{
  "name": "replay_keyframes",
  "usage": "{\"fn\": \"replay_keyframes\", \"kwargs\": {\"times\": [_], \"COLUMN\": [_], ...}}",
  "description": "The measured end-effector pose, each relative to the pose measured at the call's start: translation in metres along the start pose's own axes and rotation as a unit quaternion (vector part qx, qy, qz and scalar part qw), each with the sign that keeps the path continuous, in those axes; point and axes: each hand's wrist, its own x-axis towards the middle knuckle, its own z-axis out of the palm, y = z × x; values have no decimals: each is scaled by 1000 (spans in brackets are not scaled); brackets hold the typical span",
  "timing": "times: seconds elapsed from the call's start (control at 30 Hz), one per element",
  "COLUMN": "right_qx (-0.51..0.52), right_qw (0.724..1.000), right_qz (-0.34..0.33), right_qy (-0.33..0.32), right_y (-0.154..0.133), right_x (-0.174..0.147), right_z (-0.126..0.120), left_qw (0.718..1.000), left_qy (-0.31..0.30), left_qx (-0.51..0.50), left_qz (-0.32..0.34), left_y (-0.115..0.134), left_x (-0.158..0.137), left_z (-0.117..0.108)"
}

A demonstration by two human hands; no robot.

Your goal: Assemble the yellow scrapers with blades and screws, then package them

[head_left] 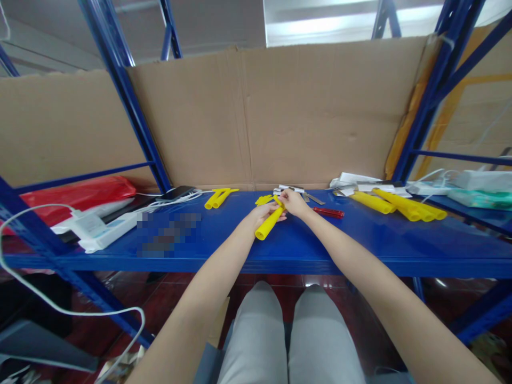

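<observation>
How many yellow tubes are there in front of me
7 visible: 1 tube in your left hand and right hand, a pair farther left, 4 in the right bunch, which may hide more. The small yellow bits aren't counted.

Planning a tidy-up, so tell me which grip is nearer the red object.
Right. The right grip is just left of the red object; the left grip, holding the yellow tube, is farther left.
</observation>
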Motion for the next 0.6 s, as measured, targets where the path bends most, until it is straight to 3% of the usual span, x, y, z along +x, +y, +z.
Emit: {"fn": "replay_keyframes", "kwargs": {"times": [0.2,0.4,0.6], "right_qx": [109,227,210], "right_qw": [993,967,971], "right_qz": [31,114,102], "right_qy": [28,-14,-57], "right_y": [5,-2,-6], "right_x": [4,-2,-6], "right_z": [-8,-17,-23], "left_qw": [1000,1000,1000], "left_qy": [3,-15,-13], "left_qx": [-6,-4,-15], "left_qz": [9,11,10], "left_y": [-1,0,-1], "left_x": [-6,-11,-8], "left_z": [4,4,3]}}
